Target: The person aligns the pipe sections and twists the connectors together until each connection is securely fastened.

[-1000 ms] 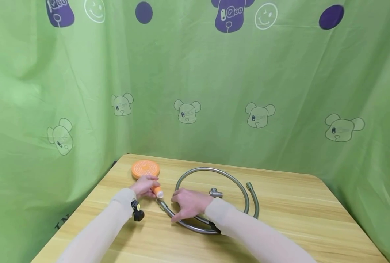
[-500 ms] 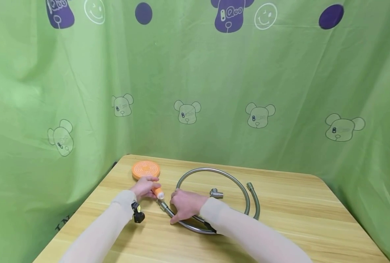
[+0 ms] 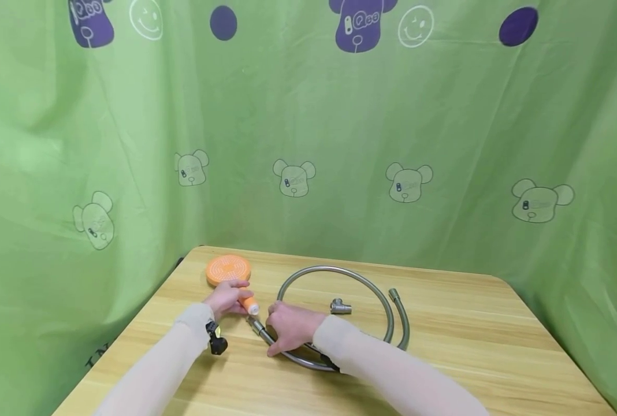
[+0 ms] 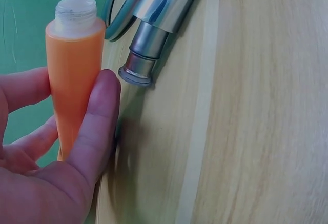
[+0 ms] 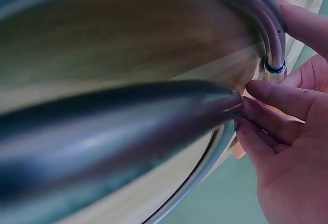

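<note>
An orange shower head [image 3: 229, 268] lies face up at the table's left side. My left hand [image 3: 226, 297] grips its handle [image 4: 74, 80], thumb on one side and fingers on the other; the white threaded end stays bare. Close beside that end, apart from it, is the metal connector [image 4: 146, 44] of a steel shower hose [image 3: 360, 279]. My right hand [image 3: 292, 325] holds the hose just behind this connector. In the right wrist view its thumb lies against one stretch of hose [image 5: 266, 21], while fingertips touch a second stretch [image 5: 154, 111].
A small metal valve fitting [image 3: 341, 307] lies inside the hose loop. The hose's other end [image 3: 394, 294] rests to the right of the loop. A wooden table [image 3: 475, 346] carries everything, with a green printed curtain [image 3: 339, 231] behind and at both sides.
My right hand has shifted slightly left along the hose toward the connector. The left hand and shower head have stayed in place.
</note>
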Motion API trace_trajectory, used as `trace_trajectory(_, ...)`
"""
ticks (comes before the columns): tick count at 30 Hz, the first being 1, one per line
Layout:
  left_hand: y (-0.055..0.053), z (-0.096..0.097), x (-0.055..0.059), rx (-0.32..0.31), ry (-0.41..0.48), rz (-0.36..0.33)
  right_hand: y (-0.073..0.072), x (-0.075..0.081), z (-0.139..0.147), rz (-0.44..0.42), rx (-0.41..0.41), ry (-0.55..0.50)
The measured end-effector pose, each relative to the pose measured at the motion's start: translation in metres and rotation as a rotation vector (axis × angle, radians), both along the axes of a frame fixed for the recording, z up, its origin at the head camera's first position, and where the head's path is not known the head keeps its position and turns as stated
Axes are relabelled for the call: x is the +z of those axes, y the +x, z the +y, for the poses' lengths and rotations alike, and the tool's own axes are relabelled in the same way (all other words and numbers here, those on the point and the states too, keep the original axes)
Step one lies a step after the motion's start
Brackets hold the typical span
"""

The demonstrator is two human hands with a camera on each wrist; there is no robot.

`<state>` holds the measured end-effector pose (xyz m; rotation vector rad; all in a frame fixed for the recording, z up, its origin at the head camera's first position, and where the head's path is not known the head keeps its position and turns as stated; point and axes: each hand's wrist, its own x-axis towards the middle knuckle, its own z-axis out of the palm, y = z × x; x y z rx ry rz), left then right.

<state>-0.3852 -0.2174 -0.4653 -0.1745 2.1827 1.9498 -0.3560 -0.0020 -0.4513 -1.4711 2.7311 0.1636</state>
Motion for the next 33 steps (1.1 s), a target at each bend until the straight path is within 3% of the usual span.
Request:
trace_trajectory(13, 0.002, -0.002, -0.002, 0.059, 0.024, 0.023, 0.003, 0.001, -0.001, -0.013, -0.011, -0.007)
trace_trajectory(21, 0.003, -0.005, 0.009, 0.085, -0.002, 0.094, 0.005, 0.003, 0.0, -0.018, -0.031, -0.003)
trace_trajectory(33, 0.003, -0.013, 0.024, 0.09, -0.036, 0.124, 0.01, 0.005, 0.0, -0.047, -0.028, -0.004)
